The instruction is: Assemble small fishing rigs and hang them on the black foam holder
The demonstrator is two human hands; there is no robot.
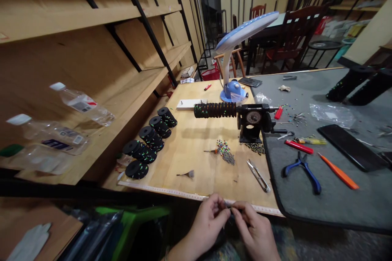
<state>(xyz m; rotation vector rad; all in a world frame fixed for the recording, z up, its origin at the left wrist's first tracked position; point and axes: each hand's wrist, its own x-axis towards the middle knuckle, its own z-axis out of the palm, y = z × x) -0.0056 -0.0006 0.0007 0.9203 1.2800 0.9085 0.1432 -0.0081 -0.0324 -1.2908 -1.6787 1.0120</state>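
Observation:
My left hand and my right hand meet just off the table's front edge, fingertips pinched close together. Whatever small thing they hold between them is too small and blurred to name. Beyond them lie small thread snips, a little grey-tipped bundle, and a pile of coloured beads beside small grey pieces. Further back, a hand-cranked winder carries a ribbed black roll with green and orange specks.
Several black speckled rolls line the table's left side. A blue desk lamp stands at the back. On the grey mat lie blue-handled pliers, an orange tool and a black phone-like slab. Plastic bottles occupy the left shelf.

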